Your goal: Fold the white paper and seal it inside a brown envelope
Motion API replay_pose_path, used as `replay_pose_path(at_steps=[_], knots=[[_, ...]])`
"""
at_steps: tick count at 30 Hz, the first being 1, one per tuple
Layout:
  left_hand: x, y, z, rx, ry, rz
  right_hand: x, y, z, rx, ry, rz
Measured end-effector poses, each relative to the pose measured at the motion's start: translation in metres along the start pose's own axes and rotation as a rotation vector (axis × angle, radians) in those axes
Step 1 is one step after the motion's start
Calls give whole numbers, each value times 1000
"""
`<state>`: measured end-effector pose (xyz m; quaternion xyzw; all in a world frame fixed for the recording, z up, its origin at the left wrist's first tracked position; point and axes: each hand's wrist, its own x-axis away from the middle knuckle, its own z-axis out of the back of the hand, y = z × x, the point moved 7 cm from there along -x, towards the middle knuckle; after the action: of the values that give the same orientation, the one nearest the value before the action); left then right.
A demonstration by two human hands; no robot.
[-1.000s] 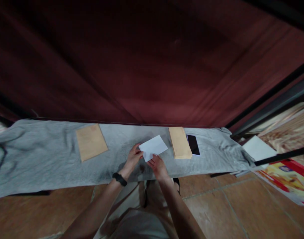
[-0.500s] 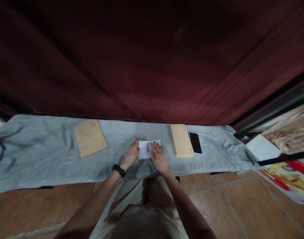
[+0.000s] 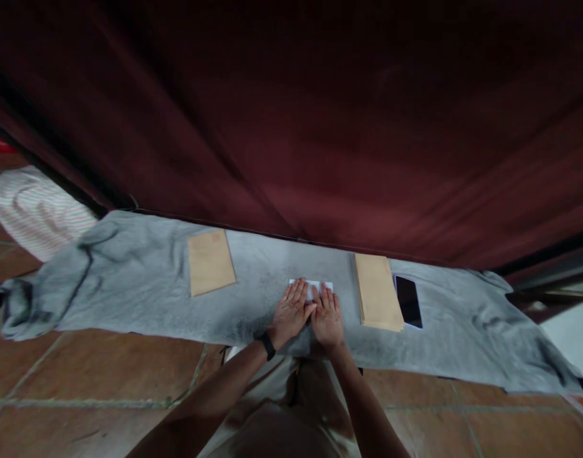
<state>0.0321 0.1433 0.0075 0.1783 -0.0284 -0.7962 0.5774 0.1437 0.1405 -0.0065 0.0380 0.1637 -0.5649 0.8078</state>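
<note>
White paper (image 3: 313,285) lies midway between the end edges of the worktop (image 3: 150,286), beneath the flat, outstretched left hand (image 3: 291,315) and right hand (image 3: 327,320), gripping nothing; folding done or remaining is hidden

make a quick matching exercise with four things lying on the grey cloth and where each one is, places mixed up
Things
1. smartphone
2. white paper
3. stack of brown envelopes
4. single brown envelope

Places
A. between the right hand and the smartphone
B. farthest left of the four
C. partly covered by the left hand and right hand
D. farthest right of the four

Pairs: 1-D, 2-C, 3-A, 4-B
</note>
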Motion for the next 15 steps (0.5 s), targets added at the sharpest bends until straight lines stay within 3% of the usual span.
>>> replay_pose_path(at_steps=[5,9,11,13,15], knots=[[20,-29,18,-79,7,77,2,3,-3,3,62,-54],[37,-69,51,-112,65,180,1,3,-3,10,52,-68],[49,-109,81,-99,174,321,0,3,-3,22,24,-79],[69,-161,113,-42,313,576,0,2,-2,32,1,-91],[87,-204,133,105,370,730,0,2,-2,35,-1,-97]])
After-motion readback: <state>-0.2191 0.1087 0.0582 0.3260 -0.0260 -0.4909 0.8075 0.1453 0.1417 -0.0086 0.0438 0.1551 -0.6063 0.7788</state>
